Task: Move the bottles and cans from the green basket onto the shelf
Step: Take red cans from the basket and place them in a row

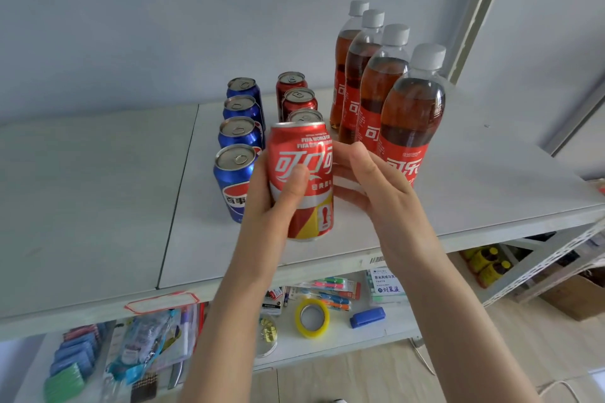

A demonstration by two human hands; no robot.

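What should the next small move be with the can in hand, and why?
Probably lower the red can onto the shelf in front of the three red cans, then let go. The left hand grips it, the right hand touches its side, and that row is one short of the four blue cans.

Tight rows mid-shelf, open board either side.
Blue cans, red cans and bottles stand in three close rows on the shelf; the held can fills the front gap. Bare board lies left and right of them.
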